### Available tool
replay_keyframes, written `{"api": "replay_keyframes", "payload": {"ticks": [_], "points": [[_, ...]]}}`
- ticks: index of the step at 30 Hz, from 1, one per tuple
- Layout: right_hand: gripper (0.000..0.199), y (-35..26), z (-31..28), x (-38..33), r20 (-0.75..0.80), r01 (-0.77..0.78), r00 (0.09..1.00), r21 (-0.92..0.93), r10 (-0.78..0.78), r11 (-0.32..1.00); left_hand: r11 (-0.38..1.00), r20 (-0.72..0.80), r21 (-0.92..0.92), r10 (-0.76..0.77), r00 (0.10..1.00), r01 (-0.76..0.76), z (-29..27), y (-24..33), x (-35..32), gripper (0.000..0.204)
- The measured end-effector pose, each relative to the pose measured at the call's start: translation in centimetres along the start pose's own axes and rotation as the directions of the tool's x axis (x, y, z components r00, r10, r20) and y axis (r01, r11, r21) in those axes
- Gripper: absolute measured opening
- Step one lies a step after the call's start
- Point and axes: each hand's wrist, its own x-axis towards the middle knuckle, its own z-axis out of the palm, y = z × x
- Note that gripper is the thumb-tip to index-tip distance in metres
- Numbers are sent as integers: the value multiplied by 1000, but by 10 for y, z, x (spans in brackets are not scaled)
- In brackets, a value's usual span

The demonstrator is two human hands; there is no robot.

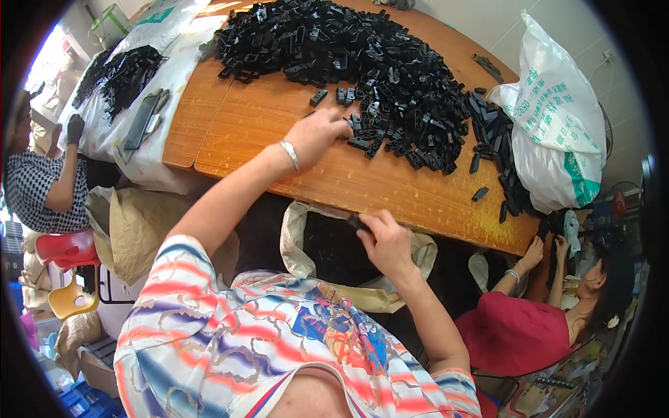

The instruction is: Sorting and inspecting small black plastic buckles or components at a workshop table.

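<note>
A large heap of small black plastic parts (348,56) covers the far side of the wooden table. My left hand (320,134) reaches over the table to the near edge of this heap, its fingers apart beside a few loose parts; the fingertips are partly blurred. Closer to my body, my right hand (387,242) pinches a small black plastic part (357,223) between thumb and fingers. It is above an opened beige sack (296,240) below the table edge, with dark contents inside.
A white plastic bag with green print (557,118) stands at the table's right end, beside longer black parts (491,125). One person in red (516,327) handles things at right. Another in a checked top (45,184) sits left, near a white-covered table (174,76).
</note>
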Motion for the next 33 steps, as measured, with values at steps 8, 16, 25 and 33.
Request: {"api": "replay_keyframes", "payload": {"ticks": [8,16,25,33], "points": [[15,18,-1,55,-77,19,997,-45,-23,999,999,116,10,43,992,-45,8,-17,16,26],[22,44,37,143,-131,-47,991,-350,1,936,998,29,-65,-16,999,18,14,8,-27,30],[28,27,14,122,-117,-23,993,-155,5,988,980,-40,-75,-188,981,185,9,31,-38,37],[26,2,25,119,-151,75,986,46,-67,996,948,27,-133,-287,958,288,10,7,-42,33]]}}
